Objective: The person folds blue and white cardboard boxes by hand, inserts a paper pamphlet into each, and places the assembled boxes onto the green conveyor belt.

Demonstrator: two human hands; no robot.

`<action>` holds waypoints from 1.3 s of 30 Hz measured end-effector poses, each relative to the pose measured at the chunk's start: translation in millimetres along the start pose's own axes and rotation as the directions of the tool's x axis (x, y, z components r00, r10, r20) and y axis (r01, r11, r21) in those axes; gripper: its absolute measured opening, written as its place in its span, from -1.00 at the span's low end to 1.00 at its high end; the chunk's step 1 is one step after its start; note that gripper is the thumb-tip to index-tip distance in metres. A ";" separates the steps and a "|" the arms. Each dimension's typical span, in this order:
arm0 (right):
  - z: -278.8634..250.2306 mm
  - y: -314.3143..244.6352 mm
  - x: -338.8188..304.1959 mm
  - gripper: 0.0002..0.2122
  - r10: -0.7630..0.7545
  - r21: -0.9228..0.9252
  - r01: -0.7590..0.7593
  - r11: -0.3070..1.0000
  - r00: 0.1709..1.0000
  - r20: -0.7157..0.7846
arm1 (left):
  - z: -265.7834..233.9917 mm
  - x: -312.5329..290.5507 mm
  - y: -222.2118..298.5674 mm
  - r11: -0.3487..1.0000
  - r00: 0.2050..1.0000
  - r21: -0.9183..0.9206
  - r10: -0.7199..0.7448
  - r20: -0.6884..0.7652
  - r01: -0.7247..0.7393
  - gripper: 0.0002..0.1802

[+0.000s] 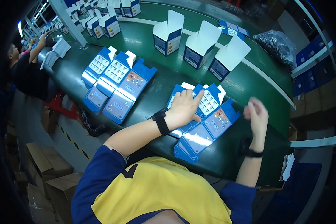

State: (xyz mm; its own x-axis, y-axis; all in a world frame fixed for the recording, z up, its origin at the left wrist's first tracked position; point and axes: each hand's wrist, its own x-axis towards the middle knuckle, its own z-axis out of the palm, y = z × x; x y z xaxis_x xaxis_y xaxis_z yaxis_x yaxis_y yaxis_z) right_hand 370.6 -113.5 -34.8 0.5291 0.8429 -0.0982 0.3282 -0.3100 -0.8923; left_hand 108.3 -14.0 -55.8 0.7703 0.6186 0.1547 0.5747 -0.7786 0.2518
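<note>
My left hand (184, 106) lies on a stack of flat blue printed cartons (196, 136) on the dark green table in front of me. Its fingers are stretched out over the white panel with rows of small pictures, the index finger pointing away. To the right of the stack, my right hand (257, 115) is raised, apart from the cartons. Its fingers are loosely bent and a little blurred, and nothing shows in them. Both wrists wear black bands. Just beyond the stack stand three opened-up boxes (200, 44) with white lids raised.
More flat cartons (119, 100) lie to the left on the table (153, 112). Beyond runs a green conveyor (246, 87) bearing upright boxes and a clear plastic bag (276, 44). A metal post (68, 23) rises at the far left, near another person (28, 71). Brown cardboard boxes (50, 164) sit on the floor.
</note>
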 end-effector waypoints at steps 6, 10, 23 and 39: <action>31.5 22.5 -73.0 -0.35 0.230 0.360 -0.288 0.887 0.954 0.194 | -5.7 4.2 4.2 0.993 0.996 -0.090 -0.077 0.053 0.081 -0.02; 61.4 9.5 -83.9 -0.20 -0.098 0.318 0.133 0.939 0.988 -0.123 | -16.9 1.3 -3.6 0.940 0.974 -0.279 -0.157 0.165 0.199 -0.14; 82.8 -43.7 -157.6 -0.29 -0.844 -0.074 0.858 0.509 0.514 0.153 | -82.3 -55.1 16.1 0.163 0.898 -0.967 -0.366 -0.244 -0.196 -0.23; 86.0 -79.6 -133.3 0.38 -0.450 0.559 0.540 0.629 0.840 -0.304 | -63.0 -79.3 40.7 0.363 0.873 -0.837 0.421 -0.245 -0.410 0.10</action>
State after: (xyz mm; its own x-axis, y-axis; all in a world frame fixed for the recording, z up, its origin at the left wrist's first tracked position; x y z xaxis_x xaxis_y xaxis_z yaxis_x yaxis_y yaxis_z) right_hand 206.7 -163.5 11.4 0.5347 0.7133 0.4530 0.0547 0.5057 -0.8610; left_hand 53.2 -88.2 2.4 0.8468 0.2384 0.4755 -0.3386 -0.4479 0.8275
